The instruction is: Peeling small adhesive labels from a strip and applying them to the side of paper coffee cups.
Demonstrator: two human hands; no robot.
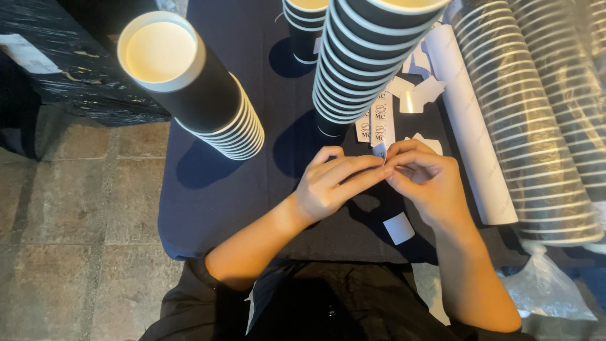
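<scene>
Left hand and right hand pinch one small sticker between fingertips above the bench, unapplied (spent backing slips lie below, dark cup stacks beyond await).

- A drinks stall or catering prep spot, set up rather than built in.
- A table under a dark blue cloth stands on worn stone paving.
- Tall stacks of black paper cups rise from it.
- More cup stacks lie in clear plastic sleeves at the right.
- Small sticker labels and peeled backing scraps litter the cloth.
</scene>
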